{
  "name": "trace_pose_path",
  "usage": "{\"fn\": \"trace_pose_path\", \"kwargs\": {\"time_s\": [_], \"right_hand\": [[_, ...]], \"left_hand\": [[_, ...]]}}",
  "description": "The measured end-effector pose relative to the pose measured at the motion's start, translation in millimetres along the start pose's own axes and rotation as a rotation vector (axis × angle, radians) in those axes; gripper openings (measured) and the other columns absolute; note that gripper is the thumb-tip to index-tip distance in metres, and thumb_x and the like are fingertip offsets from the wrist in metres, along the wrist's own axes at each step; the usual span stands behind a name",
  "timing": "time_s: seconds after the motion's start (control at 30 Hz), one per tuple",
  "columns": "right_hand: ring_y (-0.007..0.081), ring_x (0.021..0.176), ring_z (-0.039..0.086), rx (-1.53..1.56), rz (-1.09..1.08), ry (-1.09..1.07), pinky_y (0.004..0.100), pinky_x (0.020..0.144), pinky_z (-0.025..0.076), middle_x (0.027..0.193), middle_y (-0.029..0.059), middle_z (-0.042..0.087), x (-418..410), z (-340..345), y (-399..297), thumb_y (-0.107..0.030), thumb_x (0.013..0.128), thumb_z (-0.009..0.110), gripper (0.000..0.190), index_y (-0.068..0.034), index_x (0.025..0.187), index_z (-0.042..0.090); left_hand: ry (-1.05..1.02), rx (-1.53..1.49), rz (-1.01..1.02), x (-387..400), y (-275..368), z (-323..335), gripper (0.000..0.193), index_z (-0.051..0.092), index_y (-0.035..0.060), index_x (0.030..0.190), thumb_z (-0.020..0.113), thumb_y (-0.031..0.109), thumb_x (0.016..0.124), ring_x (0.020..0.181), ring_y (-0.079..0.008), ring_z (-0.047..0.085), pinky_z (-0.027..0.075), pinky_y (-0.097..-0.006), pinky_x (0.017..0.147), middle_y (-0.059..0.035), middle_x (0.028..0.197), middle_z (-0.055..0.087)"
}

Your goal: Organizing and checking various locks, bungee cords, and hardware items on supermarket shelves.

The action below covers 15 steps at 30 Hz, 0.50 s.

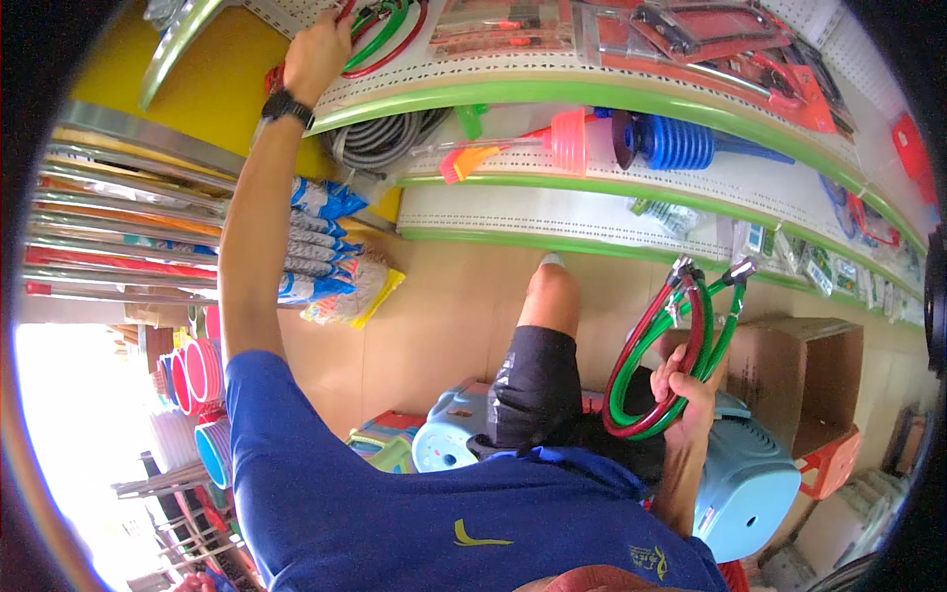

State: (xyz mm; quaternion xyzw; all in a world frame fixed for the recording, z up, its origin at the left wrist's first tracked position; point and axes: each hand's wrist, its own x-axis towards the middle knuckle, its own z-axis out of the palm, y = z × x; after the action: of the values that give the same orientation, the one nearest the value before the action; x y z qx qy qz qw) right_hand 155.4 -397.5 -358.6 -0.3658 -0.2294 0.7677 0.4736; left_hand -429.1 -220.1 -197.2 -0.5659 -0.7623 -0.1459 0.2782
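Note:
My left hand, with a dark watch on its wrist, reaches to the upper shelf at top left. Its fingers close on coiled red and green hoses lying there; the fingertips are partly hidden. Low on the right, my right hand grips a looped bundle of red and green flexible hoses. Metal fittings at the hose ends point up toward the lower shelf, and the loops hang beside my dark shorts.
Green-edged shelves hold packaged tools, a blue plunger and a grey coiled hose. Metal poles jut in at left. Light blue stools and an open cardboard box stand at lower right.

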Motion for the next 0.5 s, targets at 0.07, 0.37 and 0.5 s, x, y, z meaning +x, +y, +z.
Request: {"fn": "trace_pose_path", "kwargs": {"time_s": [0.07,0.37,0.5], "right_hand": [[0.0195,0.057,0.057,0.010,-0.032,0.027,0.0303,0.046,0.047,0.105,0.0077,0.055,0,6,2,-0.001,0.064,0.073,0.060,-0.001,0.120,0.052],[0.0171,0.052,0.053,-0.069,-0.012,-0.010,0.0295,0.048,0.041,0.087,0.0054,0.057,-7,2,-1,-0.008,0.070,0.074,0.044,-0.003,0.108,0.050],[0.0188,0.063,0.058,-0.110,-0.029,0.043,0.0308,0.052,0.046,0.085,0.0057,0.056,-1,12,-2,-0.010,0.072,0.076,0.044,-0.002,0.109,0.054]], "left_hand": [[0.003,0.040,0.026,23,-13,42,0.037,0.059,0.0042,0.101,0.046,0.038,0.097,0.081,-0.0484,0.064,0.052,-0.0564,0.072,-0.0283,0.087,0.066],[-0.193,-0.047,-0.144,13,17,91,0.046,0.062,0.0100,0.115,0.043,0.047,0.096,0.098,-0.0404,0.064,0.052,-0.0500,0.082,-0.0202,0.104,0.068],[0.137,0.045,-0.007,-10,44,75,0.048,0.064,0.0057,0.112,0.050,0.048,0.095,0.089,-0.0371,0.065,0.052,-0.0436,0.083,-0.0193,0.098,0.068]]}}
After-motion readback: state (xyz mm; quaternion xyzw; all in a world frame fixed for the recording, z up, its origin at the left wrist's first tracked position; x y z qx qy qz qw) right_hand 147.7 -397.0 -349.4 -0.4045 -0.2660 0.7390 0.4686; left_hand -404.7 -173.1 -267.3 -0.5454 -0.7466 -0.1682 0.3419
